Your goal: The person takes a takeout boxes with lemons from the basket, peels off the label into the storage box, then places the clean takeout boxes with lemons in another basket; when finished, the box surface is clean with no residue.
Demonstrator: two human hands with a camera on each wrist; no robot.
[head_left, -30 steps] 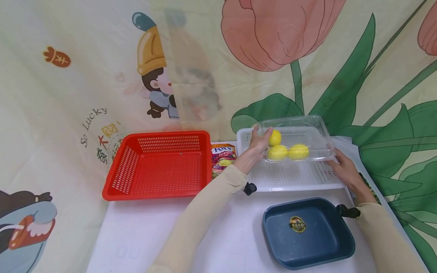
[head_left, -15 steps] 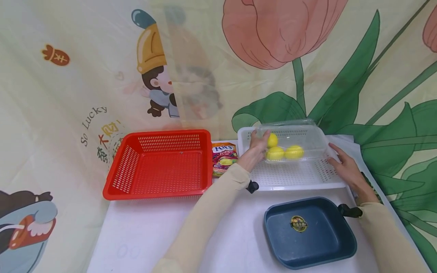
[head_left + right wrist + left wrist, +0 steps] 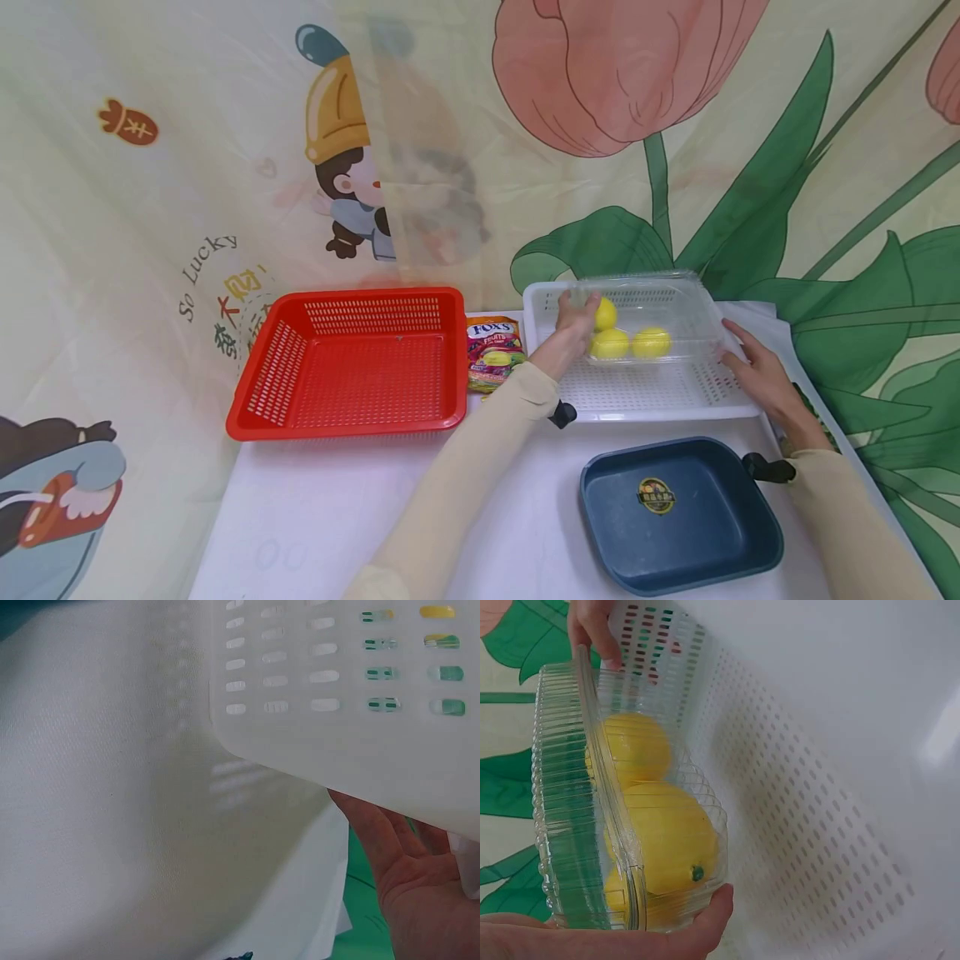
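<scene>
A clear plastic box [image 3: 645,312] with three lemons [image 3: 651,342] inside is over the white basket [image 3: 637,412], its lower edge within the basket's outline in the head view. My left hand [image 3: 576,323] grips the box's left end, with a thumb and finger round its side in the left wrist view. At the other end my right hand [image 3: 765,379] holds the box with thumb and finger to either side of its flange. The white basket's wall hides those fingertips in the right wrist view.
A red basket [image 3: 345,429] stands on the left of the white table [image 3: 360,517]. Between the two baskets lies a Fox's candy bag [image 3: 493,354]. A dark blue tray [image 3: 682,542] is in front of the white basket, close to my right forearm. A patterned curtain [image 3: 435,100] hangs behind.
My hands have brought the box with the lemons down and slightly left over the white basket. The baskets, candy bag and blue tray stay in place.
</scene>
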